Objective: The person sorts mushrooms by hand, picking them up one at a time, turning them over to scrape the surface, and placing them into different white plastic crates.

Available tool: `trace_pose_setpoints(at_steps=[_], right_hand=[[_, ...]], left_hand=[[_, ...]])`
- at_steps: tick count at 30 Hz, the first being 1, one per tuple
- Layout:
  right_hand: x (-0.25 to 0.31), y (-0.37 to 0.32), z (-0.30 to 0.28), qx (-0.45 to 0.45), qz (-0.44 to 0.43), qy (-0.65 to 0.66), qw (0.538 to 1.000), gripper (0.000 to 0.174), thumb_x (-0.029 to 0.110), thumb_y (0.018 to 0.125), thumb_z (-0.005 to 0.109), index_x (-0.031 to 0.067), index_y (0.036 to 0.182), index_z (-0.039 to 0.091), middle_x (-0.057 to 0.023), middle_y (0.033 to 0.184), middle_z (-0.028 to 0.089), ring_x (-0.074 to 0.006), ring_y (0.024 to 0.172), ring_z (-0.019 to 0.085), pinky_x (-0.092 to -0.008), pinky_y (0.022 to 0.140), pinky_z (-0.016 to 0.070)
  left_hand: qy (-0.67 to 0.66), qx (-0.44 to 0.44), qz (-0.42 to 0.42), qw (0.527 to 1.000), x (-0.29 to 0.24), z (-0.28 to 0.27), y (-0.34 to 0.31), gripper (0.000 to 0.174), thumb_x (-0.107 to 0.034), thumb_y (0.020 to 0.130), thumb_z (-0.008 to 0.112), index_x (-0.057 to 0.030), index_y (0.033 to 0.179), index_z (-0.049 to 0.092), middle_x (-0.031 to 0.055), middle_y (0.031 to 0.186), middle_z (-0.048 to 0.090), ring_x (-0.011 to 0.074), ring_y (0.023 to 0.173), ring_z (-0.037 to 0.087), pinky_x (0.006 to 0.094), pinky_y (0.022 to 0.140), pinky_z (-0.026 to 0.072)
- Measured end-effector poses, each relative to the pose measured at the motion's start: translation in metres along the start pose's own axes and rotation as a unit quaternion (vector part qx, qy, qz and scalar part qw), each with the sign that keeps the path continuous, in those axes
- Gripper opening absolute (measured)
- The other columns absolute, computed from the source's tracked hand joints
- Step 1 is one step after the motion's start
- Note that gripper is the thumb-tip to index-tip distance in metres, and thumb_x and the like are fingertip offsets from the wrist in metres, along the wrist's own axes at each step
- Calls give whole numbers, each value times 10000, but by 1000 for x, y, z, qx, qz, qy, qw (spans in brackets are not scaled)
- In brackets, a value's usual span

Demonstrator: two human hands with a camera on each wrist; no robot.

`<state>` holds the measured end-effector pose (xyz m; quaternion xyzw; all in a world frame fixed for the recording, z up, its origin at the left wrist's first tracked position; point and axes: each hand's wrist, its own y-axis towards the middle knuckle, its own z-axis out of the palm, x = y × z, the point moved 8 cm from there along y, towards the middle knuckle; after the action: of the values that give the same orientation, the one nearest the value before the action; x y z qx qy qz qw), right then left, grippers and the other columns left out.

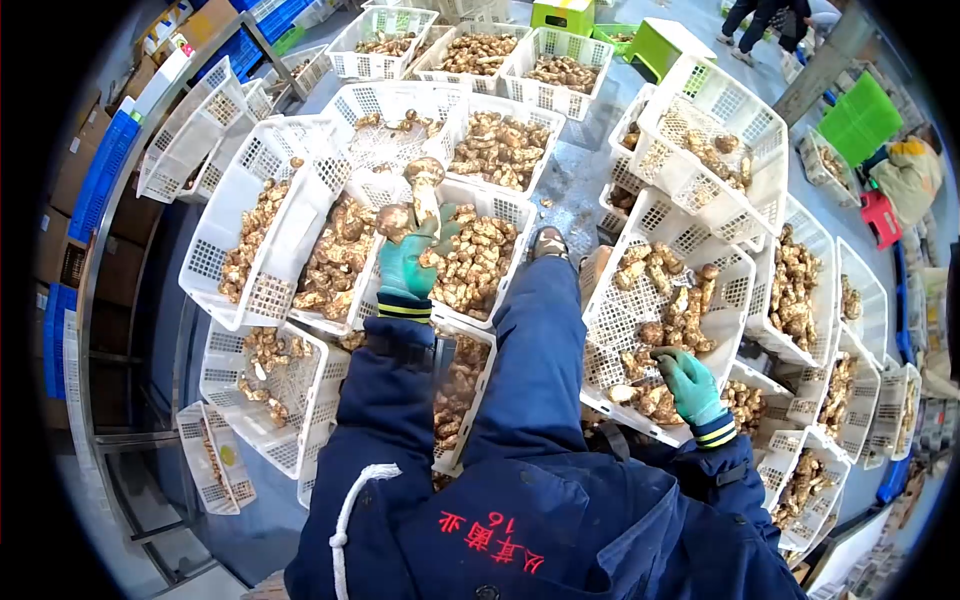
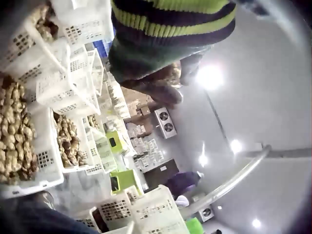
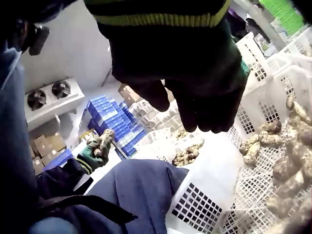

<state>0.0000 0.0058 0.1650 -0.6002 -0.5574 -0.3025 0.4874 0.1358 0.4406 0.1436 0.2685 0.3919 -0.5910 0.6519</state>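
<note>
Seemingly mid-sorting: gripping brown long-stemmed mushrooms [image 1: 427, 195] in green-gloved left hand [image 1: 408, 262], centre-left above white plastic crates [image 1: 210, 250], right hand [image 1: 690, 385] loosely curled, empty, lower right; next probably needing correct crate choice.

Crates [image 1: 210, 262] of mushrooms [image 1: 500, 150] are ranged around the person's leg [image 1: 535, 350] from nine to four o'clock; stools [image 1: 665, 45] are set behind them at one o'clock.
</note>
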Motion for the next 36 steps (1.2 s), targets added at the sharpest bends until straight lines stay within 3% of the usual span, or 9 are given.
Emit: trace_pose_setpoints(at_steps=[10, 13, 17, 18, 21, 28, 30, 34, 36], right_hand=[[-2, -2, -8, -6, -12, -13, 1000, 238, 160, 948, 522, 9, 1114, 601, 13, 853, 562, -46, 708, 469, -185, 622, 400], [-7, -1, -7, 6, -14, -50, 999, 238, 163, 950, 517, 5, 1106, 603, 2, 853, 566, -51, 722, 477, -191, 636, 403], [-7, 2, -9, 3, 0, -112, 994, 243, 174, 953, 495, 5, 1086, 609, -34, 854, 580, -91, 749, 507, -241, 685, 430], [-9, 3, -9, 0, 3, -93, 996, 241, 175, 951, 496, 8, 1082, 609, -40, 856, 582, -98, 752, 513, -247, 691, 432], [-13, 6, -11, -9, -12, -90, 996, 236, 177, 945, 502, 12, 1076, 609, -53, 852, 582, -116, 760, 533, -253, 699, 438], [-37, 11, -11, -5, 65, -79, 995, 232, 175, 944, 509, 4, 1068, 606, -42, 826, 559, -110, 730, 511, -256, 666, 432], [-30, 12, -10, -13, 47, -82, 995, 228, 174, 943, 513, 4, 1065, 604, -42, 819, 557, -107, 718, 503, -251, 652, 427], [-12, 21, -5, -9, -47, -174, 984, 209, 147, 942, 516, -1, 1060, 602, -44, 856, 581, -92, 719, 510, -230, 632, 430], [29, 25, 7, -27, -284, -287, 915, 212, 117, 931, 523, -14, 1081, 594, -75, 903, 613, -130, 780, 553, -259, 667, 466]], left_hand=[[-288, 147, -72, 944, 17, 10, 19, 422, -134, 894, 512, -19, 1298, 473, 107, 1235, 567, 219, 972, 600, 283, 700, 514], [-281, 100, -77, 951, 27, -6, 33, 380, -138, 930, 497, -45, 1296, 454, 145, 1281, 541, 227, 964, 609, 306, 660, 483], [-150, 31, -66, 986, 33, -38, 67, 449, -81, 883, 539, 92, 1276, 408, 195, 1222, 559, 256, 989, 610, 293, 726, 528], [-10, -77, -75, 994, 35, -53, 70, 455, -76, 876, 545, 91, 1281, 420, 199, 1214, 566, 252, 1001, 603, 291, 747, 527], [-1, -69, -81, 994, 53, -103, 101, 349, 55, 804, 571, 2, 1149, 578, 154, 1074, 644, 285, 921, 648, 320, 667, 521], [74, -193, -61, 976, 43, -105, 115, 345, 74, 731, 594, 71, 1076, 589, 170, 1099, 648, 143, 830, 640, 249, 585, 471], [346, -40, 67, 935, 26, -89, 113, 326, 35, 774, 596, 88, 1095, 570, 177, 1100, 644, 158, 839, 647, 248, 615, 483], [152, 110, 27, 982, 41, -37, 85, 390, -116, 871, 580, 120, 1170, 495, 210, 1123, 621, 273, 933, 648, 300, 777, 512], [165, 168, 88, 968, 14, 49, 33, 452, -233, 928, 540, 126, 1194, 478, 239, 1124, 611, 332, 944, 643, 358, 819, 518]])
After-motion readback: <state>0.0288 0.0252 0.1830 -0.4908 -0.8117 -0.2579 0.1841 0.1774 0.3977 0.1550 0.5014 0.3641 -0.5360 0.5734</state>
